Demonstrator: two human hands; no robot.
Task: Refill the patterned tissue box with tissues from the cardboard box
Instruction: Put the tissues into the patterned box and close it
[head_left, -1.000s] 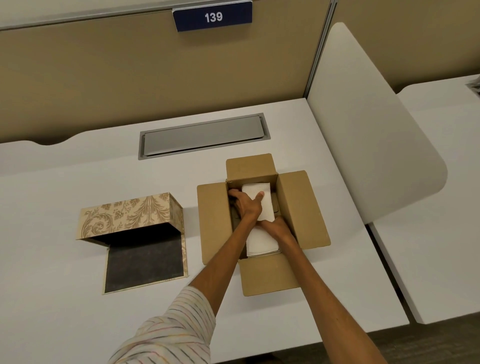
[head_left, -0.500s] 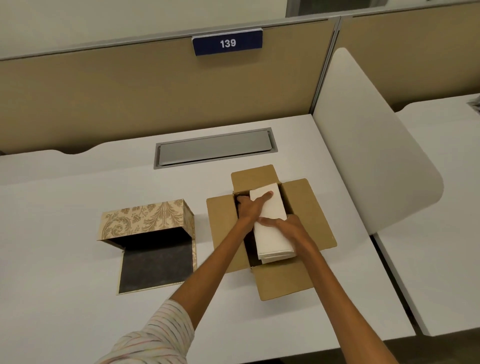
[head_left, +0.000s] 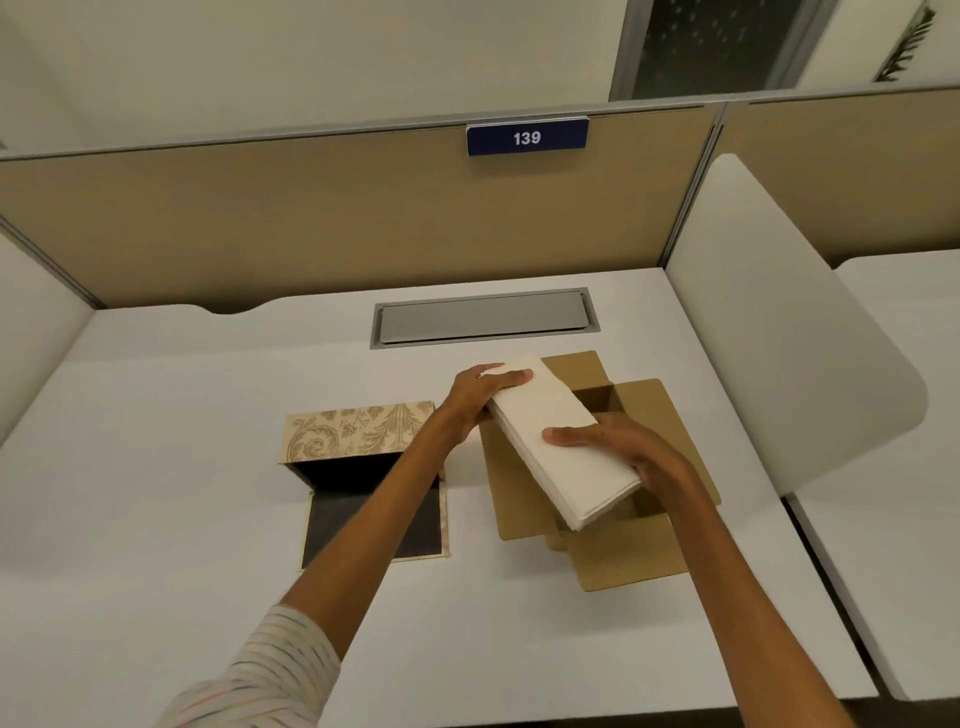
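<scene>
A thick white stack of tissues (head_left: 556, 441) is held in the air above the open cardboard box (head_left: 665, 421), tilted with its far end toward the left. My left hand (head_left: 480, 397) grips the stack's far end and my right hand (head_left: 623, 449) grips its near right side. The patterned tissue box (head_left: 358, 431) lies to the left on the desk, open toward me, with its dark-lined flap (head_left: 363, 525) flat in front. My left forearm crosses over that flap.
The white desk (head_left: 208, 519) has a grey cable hatch (head_left: 483, 317) at the back. A tan partition with a "139" sign (head_left: 527, 137) stands behind. A white divider panel (head_left: 779, 332) rises at the right desk edge.
Both hands have lifted the tissue stack out of the cardboard box and swung it up and to the left. The camera has tilted up.
</scene>
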